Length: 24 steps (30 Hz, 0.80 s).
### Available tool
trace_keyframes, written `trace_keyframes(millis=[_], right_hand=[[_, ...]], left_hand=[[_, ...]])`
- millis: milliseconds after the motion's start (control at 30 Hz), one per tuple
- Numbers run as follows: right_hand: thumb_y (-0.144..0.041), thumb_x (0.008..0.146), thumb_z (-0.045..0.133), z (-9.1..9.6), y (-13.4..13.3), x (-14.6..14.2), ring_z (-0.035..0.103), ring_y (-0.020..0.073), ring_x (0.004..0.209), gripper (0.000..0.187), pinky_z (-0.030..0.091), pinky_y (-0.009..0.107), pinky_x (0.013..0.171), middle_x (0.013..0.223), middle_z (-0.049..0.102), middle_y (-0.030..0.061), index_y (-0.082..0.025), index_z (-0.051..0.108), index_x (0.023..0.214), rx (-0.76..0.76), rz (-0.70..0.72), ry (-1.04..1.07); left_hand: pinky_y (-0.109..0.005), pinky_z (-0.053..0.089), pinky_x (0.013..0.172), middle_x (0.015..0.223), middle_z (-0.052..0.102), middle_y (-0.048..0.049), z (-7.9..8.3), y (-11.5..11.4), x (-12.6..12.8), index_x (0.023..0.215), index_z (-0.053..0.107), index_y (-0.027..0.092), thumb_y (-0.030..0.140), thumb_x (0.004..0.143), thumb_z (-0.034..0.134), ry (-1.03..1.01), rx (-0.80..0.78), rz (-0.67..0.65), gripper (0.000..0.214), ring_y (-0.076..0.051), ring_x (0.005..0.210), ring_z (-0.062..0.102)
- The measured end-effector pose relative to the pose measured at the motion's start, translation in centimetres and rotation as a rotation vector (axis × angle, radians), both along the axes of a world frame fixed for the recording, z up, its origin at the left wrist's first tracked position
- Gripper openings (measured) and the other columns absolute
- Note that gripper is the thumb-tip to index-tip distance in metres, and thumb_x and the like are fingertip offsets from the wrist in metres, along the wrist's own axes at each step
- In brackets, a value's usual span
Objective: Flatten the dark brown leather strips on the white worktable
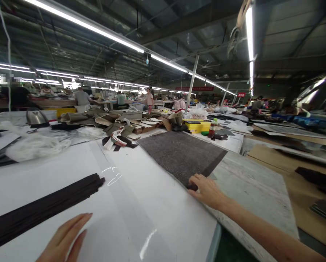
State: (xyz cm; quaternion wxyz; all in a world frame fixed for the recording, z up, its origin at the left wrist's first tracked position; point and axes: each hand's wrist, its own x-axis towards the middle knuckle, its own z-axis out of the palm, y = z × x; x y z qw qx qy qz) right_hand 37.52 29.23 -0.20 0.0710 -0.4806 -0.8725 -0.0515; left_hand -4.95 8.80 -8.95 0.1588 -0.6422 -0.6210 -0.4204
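Note:
My right hand [206,189] is closed on the near corner of a dark grey felt-like sheet [179,153], its fingers curled over the edge. The sheet lies flat across the white tabletop [141,203] and a worn greyish board [250,185]; a smoother dark strip runs along its right edge. At lower left, my left hand [66,238] hovers over or rests on the white surface with thumb and fingers apart, holding nothing. A stack of long dark brown strips [45,207] lies beside it, further left.
A tape dispenser [118,138], olive-coloured pieces [105,120], a yellow box [197,126] and a bottle with a green cap [212,128] stand at the back. Clear plastic [40,143] and a kettle [36,118] are at left. Brown cardboard [312,196] lies right. People work in the distance.

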Motion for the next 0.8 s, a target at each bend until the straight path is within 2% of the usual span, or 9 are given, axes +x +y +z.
trace_keyframes(millis=[133, 267, 367, 533, 733, 800], right_hand=[[-0.04, 0.085, 0.066, -1.3, -0.1, -1.4, 0.053, 0.0277, 0.091, 0.026, 0.037, 0.039, 0.077, 0.095, 0.057, 0.0077, -0.019, 0.053, 0.09, 0.079, -0.114, -0.007], [-0.031, 0.086, 0.063, -2.0, 0.3, -1.5, 0.052, 0.027, 0.092, 0.016, 0.035, 0.037, 0.075, 0.096, 0.057, 0.0075, -0.019, 0.053, 0.088, 0.102, -0.153, -0.004], [-0.025, 0.088, 0.058, -2.1, 0.5, -1.2, 0.053, 0.0245, 0.09, 0.009, 0.034, 0.034, 0.072, 0.093, 0.057, 0.0059, -0.019, 0.052, 0.085, 0.093, -0.15, 0.008], [-0.022, 0.089, 0.055, -2.0, 0.7, -0.7, 0.054, 0.0209, 0.083, 0.011, 0.034, 0.031, 0.067, 0.087, 0.056, 0.0038, -0.019, 0.051, 0.079, 0.055, -0.123, 0.04], [-0.014, 0.089, 0.052, -1.9, 0.6, -0.2, 0.054, 0.0193, 0.083, 0.01, 0.034, 0.03, 0.068, 0.086, 0.056, 0.003, -0.019, 0.053, 0.08, 0.028, -0.082, 0.074], [-0.013, 0.089, 0.052, -1.9, 0.7, 0.0, 0.054, 0.0199, 0.087, 0.007, 0.033, 0.031, 0.071, 0.091, 0.056, 0.0034, -0.019, 0.055, 0.086, 0.024, -0.055, 0.085]], left_hand=[[-0.027, 0.052, 0.094, 0.125, 0.058, -0.0031, 0.7, 2.7, 5.9, 0.126, 0.053, 0.027, 0.029, 0.095, 0.044, 0.114, -0.061, -0.166, 0.032, -0.017, 0.112, 0.059], [-0.025, 0.052, 0.095, 0.121, 0.06, -0.0068, 1.1, 5.0, 10.9, 0.124, 0.054, 0.024, 0.02, 0.094, 0.045, 0.134, -0.067, -0.287, 0.032, -0.016, 0.111, 0.06], [-0.026, 0.052, 0.094, 0.121, 0.059, -0.0094, 1.1, 5.7, 12.6, 0.124, 0.054, 0.022, 0.017, 0.093, 0.046, 0.115, -0.087, -0.337, 0.033, -0.018, 0.111, 0.06], [-0.028, 0.054, 0.092, 0.118, 0.061, -0.0099, 1.2, 6.6, 14.4, 0.121, 0.055, 0.022, 0.014, 0.092, 0.044, 0.068, -0.108, -0.368, 0.033, -0.018, 0.109, 0.061], [-0.029, 0.054, 0.092, 0.118, 0.06, -0.0109, 1.6, 7.9, 17.2, 0.121, 0.055, 0.021, 0.01, 0.089, 0.043, 0.043, -0.133, -0.445, 0.036, -0.018, 0.11, 0.06], [-0.031, 0.054, 0.091, 0.118, 0.059, -0.0117, 1.8, 8.4, 18.2, 0.12, 0.056, 0.02, 0.008, 0.088, 0.041, 0.03, -0.146, -0.464, 0.036, -0.019, 0.109, 0.059]])
